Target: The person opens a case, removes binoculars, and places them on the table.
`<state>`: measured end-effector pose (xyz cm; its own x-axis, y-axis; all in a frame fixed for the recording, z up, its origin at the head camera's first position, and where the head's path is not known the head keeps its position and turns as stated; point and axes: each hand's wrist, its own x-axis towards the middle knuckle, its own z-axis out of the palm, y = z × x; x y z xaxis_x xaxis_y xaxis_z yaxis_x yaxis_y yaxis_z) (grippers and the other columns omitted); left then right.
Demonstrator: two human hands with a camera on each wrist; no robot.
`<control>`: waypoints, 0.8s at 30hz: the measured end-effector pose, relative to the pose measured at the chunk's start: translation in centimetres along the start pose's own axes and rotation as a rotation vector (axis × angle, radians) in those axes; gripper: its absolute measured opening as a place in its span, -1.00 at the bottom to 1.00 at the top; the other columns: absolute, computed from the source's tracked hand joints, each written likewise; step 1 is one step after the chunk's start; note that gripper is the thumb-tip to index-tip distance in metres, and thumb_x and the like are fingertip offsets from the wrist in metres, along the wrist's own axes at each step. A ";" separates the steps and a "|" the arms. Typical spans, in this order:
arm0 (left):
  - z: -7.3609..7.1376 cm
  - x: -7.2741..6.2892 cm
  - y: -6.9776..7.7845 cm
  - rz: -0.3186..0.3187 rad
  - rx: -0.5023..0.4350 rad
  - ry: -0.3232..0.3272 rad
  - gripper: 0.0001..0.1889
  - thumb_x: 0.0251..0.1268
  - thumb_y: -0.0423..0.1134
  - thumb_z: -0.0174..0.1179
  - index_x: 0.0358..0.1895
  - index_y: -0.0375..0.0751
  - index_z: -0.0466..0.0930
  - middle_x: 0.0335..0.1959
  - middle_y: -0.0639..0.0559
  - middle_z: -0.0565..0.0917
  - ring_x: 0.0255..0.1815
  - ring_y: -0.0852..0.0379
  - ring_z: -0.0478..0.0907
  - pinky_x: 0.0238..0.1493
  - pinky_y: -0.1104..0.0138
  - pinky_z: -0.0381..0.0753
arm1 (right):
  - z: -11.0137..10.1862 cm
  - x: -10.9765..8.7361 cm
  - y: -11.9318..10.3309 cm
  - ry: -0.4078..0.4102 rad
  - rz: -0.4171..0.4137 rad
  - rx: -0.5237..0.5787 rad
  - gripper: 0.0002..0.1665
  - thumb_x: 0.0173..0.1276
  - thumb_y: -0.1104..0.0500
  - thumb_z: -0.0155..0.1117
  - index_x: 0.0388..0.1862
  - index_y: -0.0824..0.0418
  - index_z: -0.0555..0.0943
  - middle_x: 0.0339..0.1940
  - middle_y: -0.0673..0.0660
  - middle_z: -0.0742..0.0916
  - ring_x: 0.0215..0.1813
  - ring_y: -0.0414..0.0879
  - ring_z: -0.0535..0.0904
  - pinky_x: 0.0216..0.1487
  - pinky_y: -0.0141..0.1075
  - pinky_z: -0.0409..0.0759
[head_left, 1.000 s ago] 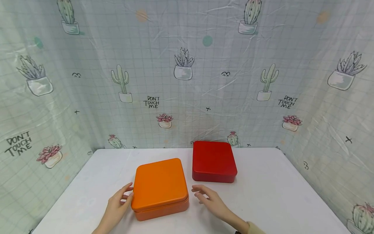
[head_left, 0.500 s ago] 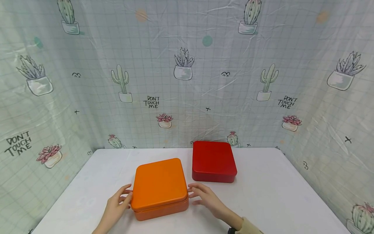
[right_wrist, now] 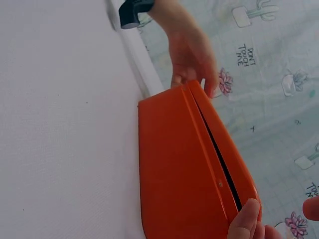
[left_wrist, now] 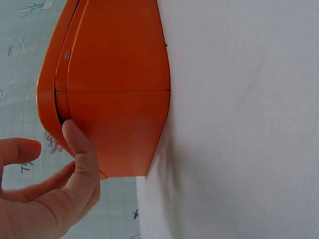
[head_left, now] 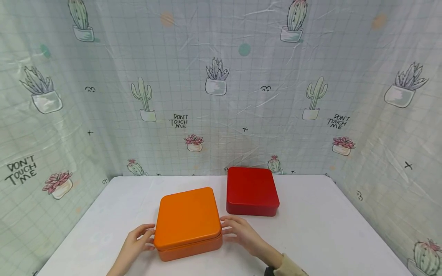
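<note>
An orange square tin (head_left: 188, 216) lies on the white table with its lid on. A dark gap runs under the rim of the lid (right_wrist: 227, 144) in the right wrist view. On the tin's left side is my left hand (head_left: 136, 243), thumb and fingers spread; in the left wrist view one fingertip (left_wrist: 75, 132) touches the lid's edge near a corner. My right hand (head_left: 243, 234) is at the opposite side, fingers loosely bent, and its fingertips (right_wrist: 246, 214) meet the lid's rim in the right wrist view. Neither hand wraps round the tin.
A red square tin (head_left: 252, 189) stands behind and to the right of the orange one. Behind the white table (head_left: 310, 230) hangs a curtain (head_left: 248, 103) printed with cacti, and it closes in both sides too.
My right hand has come left from beside the orange tin to its right side. My left fingers have shifted slightly lower along the left side. Both tins stay in place.
</note>
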<state>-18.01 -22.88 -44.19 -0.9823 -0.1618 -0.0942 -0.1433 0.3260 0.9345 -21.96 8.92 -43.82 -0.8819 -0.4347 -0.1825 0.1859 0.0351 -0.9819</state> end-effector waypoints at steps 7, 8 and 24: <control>-0.2 0.4 -0.2 -0.087 -0.043 -0.074 -0.58 0.32 -0.24 -0.07 0.09 -0.55 0.32 -0.15 -0.18 0.60 -0.36 0.11 0.59 -0.36 0.28 0.63 | 0.3 0.0 -0.1 0.021 0.061 0.049 -0.32 0.29 -0.05 0.05 0.21 0.39 0.26 0.13 0.24 0.52 -0.12 -0.12 0.58 0.00 -0.19 0.55; -0.3 0.4 -0.1 -0.100 -0.048 -0.078 -0.57 0.31 -0.23 -0.07 0.10 -0.54 0.32 -0.15 -0.17 0.60 -0.35 0.11 0.59 -0.35 0.28 0.63 | 0.3 0.0 -0.1 0.021 0.066 0.052 -0.32 0.30 -0.05 0.04 0.21 0.41 0.26 0.12 0.25 0.52 -0.13 -0.12 0.58 0.00 -0.19 0.56; -0.8 0.9 -0.6 -0.147 -0.127 -0.168 -0.41 0.21 -0.17 0.09 0.17 -0.56 0.21 -0.28 0.02 0.61 -0.30 0.14 0.57 -0.26 0.26 0.62 | 0.1 0.4 -0.1 0.025 0.106 0.075 -0.43 0.32 0.04 0.02 0.12 0.46 0.36 -0.10 0.19 0.63 -0.22 -0.14 0.61 -0.05 -0.15 0.57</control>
<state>-18.69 -24.00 -44.52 -0.9598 -0.0379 -0.2781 -0.2802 0.1893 0.9411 -22.26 8.62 -43.75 -0.8662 -0.4092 -0.2869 0.3092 0.0121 -0.9509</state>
